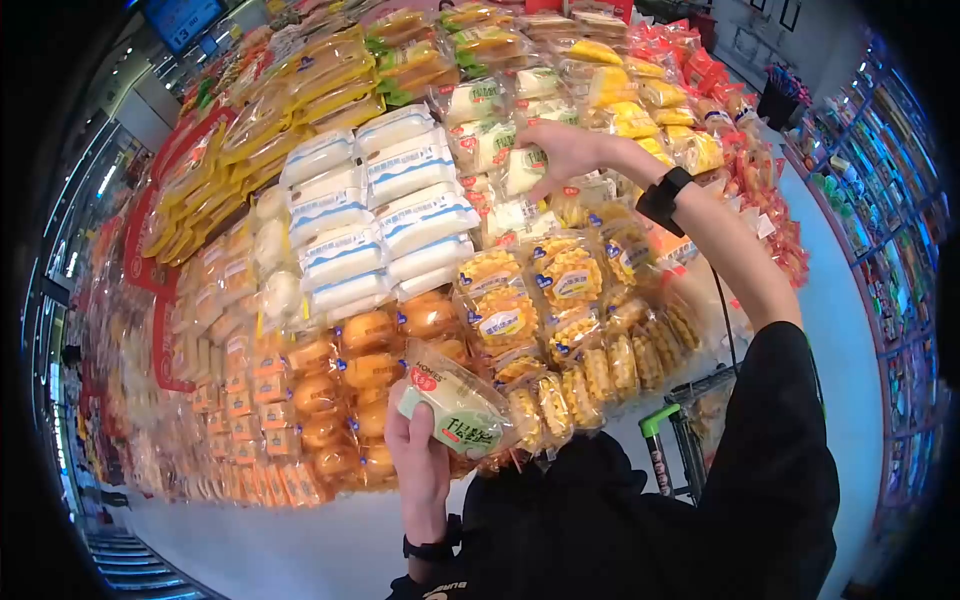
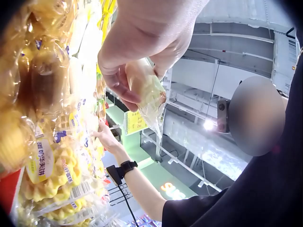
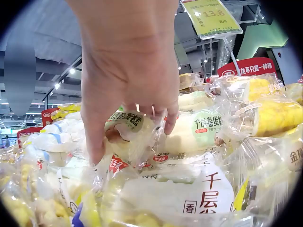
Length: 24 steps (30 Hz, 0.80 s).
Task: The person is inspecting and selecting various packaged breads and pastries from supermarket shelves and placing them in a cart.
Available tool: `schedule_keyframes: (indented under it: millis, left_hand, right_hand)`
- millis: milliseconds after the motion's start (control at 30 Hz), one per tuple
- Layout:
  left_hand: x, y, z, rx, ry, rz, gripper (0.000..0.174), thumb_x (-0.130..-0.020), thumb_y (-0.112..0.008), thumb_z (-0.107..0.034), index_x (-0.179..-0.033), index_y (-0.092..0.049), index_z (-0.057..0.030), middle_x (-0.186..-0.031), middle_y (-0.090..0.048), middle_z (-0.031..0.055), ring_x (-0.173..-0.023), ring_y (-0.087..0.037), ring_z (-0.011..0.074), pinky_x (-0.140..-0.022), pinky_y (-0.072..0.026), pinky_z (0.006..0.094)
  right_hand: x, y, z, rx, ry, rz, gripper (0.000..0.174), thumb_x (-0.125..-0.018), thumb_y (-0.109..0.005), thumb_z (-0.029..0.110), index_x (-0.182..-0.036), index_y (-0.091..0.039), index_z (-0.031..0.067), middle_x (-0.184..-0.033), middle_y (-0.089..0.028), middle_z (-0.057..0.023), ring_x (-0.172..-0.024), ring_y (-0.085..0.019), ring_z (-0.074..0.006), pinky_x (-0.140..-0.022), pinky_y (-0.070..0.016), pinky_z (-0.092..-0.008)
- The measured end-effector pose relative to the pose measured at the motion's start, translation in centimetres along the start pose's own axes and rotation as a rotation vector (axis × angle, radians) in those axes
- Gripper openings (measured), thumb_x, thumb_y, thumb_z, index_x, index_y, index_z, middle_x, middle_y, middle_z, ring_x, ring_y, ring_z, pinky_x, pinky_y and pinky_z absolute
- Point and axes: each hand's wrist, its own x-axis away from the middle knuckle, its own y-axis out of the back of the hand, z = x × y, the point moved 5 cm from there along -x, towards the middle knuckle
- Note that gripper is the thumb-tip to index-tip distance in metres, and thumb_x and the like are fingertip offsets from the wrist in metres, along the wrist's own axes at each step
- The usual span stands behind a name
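Observation:
My left hand (image 1: 418, 450) grips a clear-wrapped pale cake roll (image 1: 462, 412) with a green and red printed label, low in front of the display. In the left wrist view the thumb and fingers lie round the wrapped roll (image 2: 144, 85). Farther out, my right hand (image 1: 565, 155) reaches over rolls in similar wrapping. Its thumb and fingers are around another wrapped cake roll (image 1: 525, 172). From the right wrist, this roll (image 3: 125, 125) shows between thumb and fingers, its wrapper creased, with like packs beside and below it.
Packaged waffles (image 1: 575, 275) lie on the near side of the heap. White packs with blue stripes (image 1: 405, 170) and orange-brown buns (image 1: 365, 335) are stacked to the left. A price sign (image 3: 212, 18) stands above the display. A green-handled cart (image 1: 660, 425) is beside the person.

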Motion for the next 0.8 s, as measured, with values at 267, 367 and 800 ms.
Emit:
schedule_keyframes:
  millis: [267, 367, 800]
  left_hand:
    - [0.6, 0.2, -0.4, 0.03, 0.01, -0.036, 0.038, -0.097, -0.057, -0.018, -0.13, -0.047, -0.0017, -0.119, -0.057, 0.0066, -0.109, -0.057, 0.0169, -0.095, -0.0469, 0.0348]
    - [0.5, 0.4, -0.4, 0.025, -0.008, -0.026, 0.037, -0.097, -0.057, -0.017, -0.129, -0.047, -0.0015, -0.118, -0.057, 0.0069, -0.108, -0.057, 0.017, -0.095, -0.047, 0.0347]
    - [0.6, 0.7, -0.4, 0.038, 0.011, -0.043, 0.04, -0.097, -0.059, -0.017, -0.131, -0.046, -0.0012, -0.12, -0.058, 0.0081, -0.11, -0.057, 0.0175, -0.096, -0.0463, 0.034]
  right_hand:
    - [-2.3, -0.3, 1.2, 0.164, 0.26, -0.264, 0.058, -0.084, -0.072, 0.042, -0.124, -0.053, 0.0044, -0.11, -0.057, -0.0167, -0.105, -0.054, -0.0346, -0.091, -0.0452, -0.0421]
    - [-2.6, -1.5, 0.9, 0.039, 0.253, -0.347, 0.061, -0.085, -0.069, 0.048, -0.124, -0.054, 0.002, -0.106, -0.06, -0.0167, -0.104, -0.056, -0.0359, -0.092, -0.0448, -0.0432]
    - [-1.2, 0.5, 1.1, -0.301, 0.027, -0.246, 0.034, -0.081, -0.078, 0.022, -0.1, -0.057, 0.0027, -0.102, -0.058, -0.0109, -0.081, -0.064, -0.0175, -0.072, -0.052, -0.0324]
